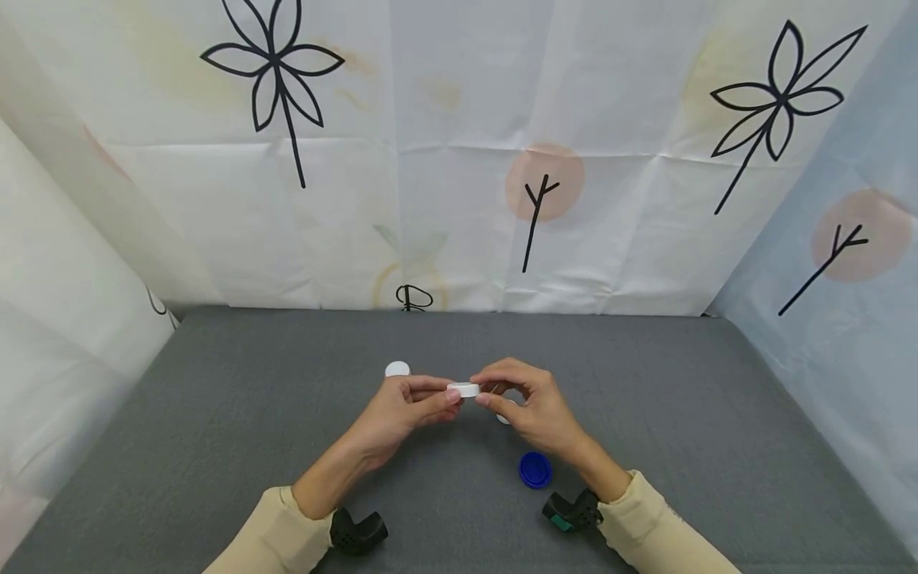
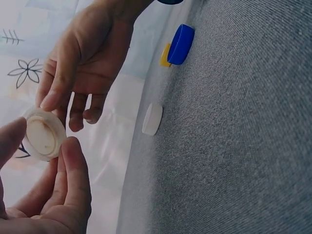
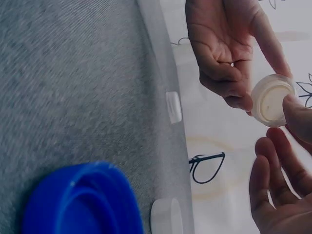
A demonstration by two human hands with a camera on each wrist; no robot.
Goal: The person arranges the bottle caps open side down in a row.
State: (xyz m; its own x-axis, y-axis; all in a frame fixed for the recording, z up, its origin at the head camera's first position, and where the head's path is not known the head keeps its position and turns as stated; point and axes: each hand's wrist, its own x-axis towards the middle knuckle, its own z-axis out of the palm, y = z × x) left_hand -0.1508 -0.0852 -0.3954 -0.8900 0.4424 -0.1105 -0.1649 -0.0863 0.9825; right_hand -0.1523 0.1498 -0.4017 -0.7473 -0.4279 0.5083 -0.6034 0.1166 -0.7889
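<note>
A round white bottle cap (image 1: 463, 390) is held up off the table between both hands; its hollow, ringed inside shows in the left wrist view. My left hand (image 1: 402, 410) pinches its left edge between thumb and fingers. At the opposite edge, my right hand (image 1: 534, 402) grips it with thumb and index finger, the other fingers loosely bent. Another white cap (image 1: 398, 368) lies just beyond the left hand. A third white cap (image 1: 505, 416) is partly hidden by the right hand in the head view. Nearer the right wrist lies a blue cap (image 1: 535, 469).
A yellow cap (image 2: 165, 55) sits behind the blue one in the left wrist view; the head view does not show it. Grey cloth (image 1: 251, 414) covers the table. Patterned white curtains (image 1: 459, 231) stand along the back and sides.
</note>
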